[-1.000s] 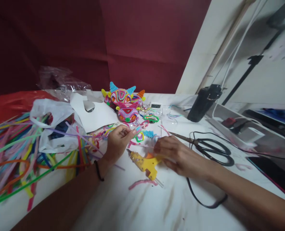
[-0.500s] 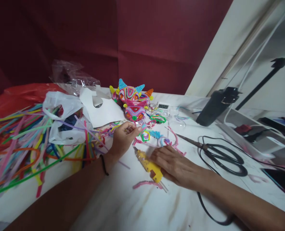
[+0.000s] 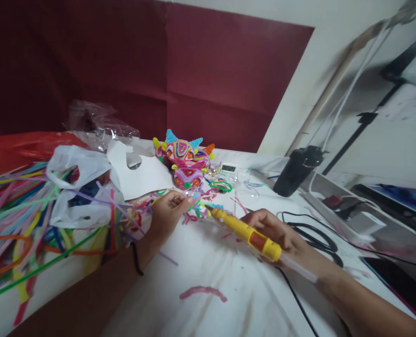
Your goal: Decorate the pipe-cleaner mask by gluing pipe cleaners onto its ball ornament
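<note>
My right hand [image 3: 276, 234] is wrapped round a yellow glue gun [image 3: 245, 231], whose dark nozzle points left at the fingertips of my other hand. A clear glue stick sticks out of its back end. My left hand [image 3: 169, 213] pinches a small piece with blue and pink on it [image 3: 195, 199], close to the nozzle. Behind the hands stand colourful fuzzy animal heads [image 3: 188, 177] with horns. A curved pink fuzzy strip [image 3: 203, 292] lies on the white table [image 3: 166, 306] nearer to me.
Many coloured pipe cleaners [image 3: 14, 220] and a white plastic bag [image 3: 79, 164] cover the left side. A white sheet with a cutout [image 3: 141, 175] lies behind. At the right are black-handled scissors [image 3: 311, 236], a black cable, a grey tray [image 3: 348, 224] and a phone [image 3: 390, 281].
My right hand has picked up the glue gun from the table and brought its nozzle to my left fingertips. The view has shifted, and the wall lies more to the left.
</note>
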A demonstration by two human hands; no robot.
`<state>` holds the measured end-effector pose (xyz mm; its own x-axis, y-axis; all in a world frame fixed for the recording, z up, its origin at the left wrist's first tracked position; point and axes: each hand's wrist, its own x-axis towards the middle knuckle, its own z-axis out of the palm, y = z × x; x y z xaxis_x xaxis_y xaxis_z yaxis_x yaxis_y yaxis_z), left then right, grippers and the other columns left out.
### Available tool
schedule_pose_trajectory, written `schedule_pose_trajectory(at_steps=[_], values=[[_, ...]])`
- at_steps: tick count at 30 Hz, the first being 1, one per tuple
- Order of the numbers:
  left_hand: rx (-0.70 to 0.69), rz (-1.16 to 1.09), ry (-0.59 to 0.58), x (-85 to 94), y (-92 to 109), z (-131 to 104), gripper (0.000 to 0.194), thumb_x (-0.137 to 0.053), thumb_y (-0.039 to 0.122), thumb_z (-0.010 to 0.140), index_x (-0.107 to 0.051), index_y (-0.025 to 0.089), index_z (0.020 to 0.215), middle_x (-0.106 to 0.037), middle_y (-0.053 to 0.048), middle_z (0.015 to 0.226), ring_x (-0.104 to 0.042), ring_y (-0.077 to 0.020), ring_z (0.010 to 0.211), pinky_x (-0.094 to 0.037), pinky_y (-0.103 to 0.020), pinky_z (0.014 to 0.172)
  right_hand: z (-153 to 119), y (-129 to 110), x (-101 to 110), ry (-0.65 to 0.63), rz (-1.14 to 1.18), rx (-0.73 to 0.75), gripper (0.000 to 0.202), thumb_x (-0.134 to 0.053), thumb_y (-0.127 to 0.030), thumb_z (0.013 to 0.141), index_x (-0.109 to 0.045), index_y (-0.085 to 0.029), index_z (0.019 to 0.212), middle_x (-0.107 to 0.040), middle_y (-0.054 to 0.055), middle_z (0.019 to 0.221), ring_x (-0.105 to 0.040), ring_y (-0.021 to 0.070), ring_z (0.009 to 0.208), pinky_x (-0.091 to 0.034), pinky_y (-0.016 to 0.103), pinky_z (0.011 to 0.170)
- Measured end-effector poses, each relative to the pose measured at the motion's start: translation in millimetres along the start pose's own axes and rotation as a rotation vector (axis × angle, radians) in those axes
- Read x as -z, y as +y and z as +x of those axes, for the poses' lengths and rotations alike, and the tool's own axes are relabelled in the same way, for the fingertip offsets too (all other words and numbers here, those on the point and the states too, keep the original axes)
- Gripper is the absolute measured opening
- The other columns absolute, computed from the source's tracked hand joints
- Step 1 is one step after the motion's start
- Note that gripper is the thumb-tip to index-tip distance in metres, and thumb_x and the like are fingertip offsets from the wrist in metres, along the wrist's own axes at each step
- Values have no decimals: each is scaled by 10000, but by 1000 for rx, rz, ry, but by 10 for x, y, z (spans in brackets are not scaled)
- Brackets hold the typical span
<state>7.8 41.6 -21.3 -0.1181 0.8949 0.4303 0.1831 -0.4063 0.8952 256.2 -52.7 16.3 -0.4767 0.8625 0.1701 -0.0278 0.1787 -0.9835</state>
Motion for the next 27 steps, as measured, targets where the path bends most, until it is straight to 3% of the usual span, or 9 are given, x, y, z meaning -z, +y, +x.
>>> schedule_pose_trajectory(at_steps=[3,8,10,16,20,27], values=[[13,5,-43,-20,-27,-10,234,-686,371,669,-571,182,595,-523,52,515,-477,-102,489,-369,-210,473,-61,51,87,56,274,-57,432,-784,-312,711,-506,-293,1040,-622,20,981,-613,164,811,-428,195,534],[4,109,-103,-41,-56,-59,224,-676,362,708,-566,194,609,-498,66,489,-466,-97,462,-364,-209,458,-109,112,154,214,522,-43,359,-724,-234,741,-579,-247,1069,-677,45,1008,-647,209,911,-504,327,794],[-36,167,-134,-32,-44,-76,221,-670,348,732,-565,196,610,-502,66,496,-472,-96,464,-368,-208,461,-92,120,171,236,550,-23,351,-700,-224,751,-609,-215,1090,-690,71,1028,-650,226,922,-507,354,817],[-415,332,-177,-21,84,-146,179,-675,237,774,-571,195,634,-546,44,607,-494,-94,527,-401,-210,511,-58,119,256,289,567,2,283,-666,-225,759,-681,-157,1033,-721,92,1003,-675,220,854,-535,319,762],[-753,334,-313,-53,168,-236,134,-661,158,801,-566,189,711,-547,25,653,-530,-115,621,-449,-238,608,-95,128,321,302,601,12,235,-661,-226,771,-704,-157,991,-730,80,994,-682,203,810,-541,300,738],[-946,340,-601,-79,161,-420,144,-688,110,786,-566,173,832,-616,-22,724,-553,-161,740,-502,-305,697,-152,108,411,298,638,48,239,-638,-192,783,-695,-195,1015,-731,59,991,-677,211,849,-529,314,746]])
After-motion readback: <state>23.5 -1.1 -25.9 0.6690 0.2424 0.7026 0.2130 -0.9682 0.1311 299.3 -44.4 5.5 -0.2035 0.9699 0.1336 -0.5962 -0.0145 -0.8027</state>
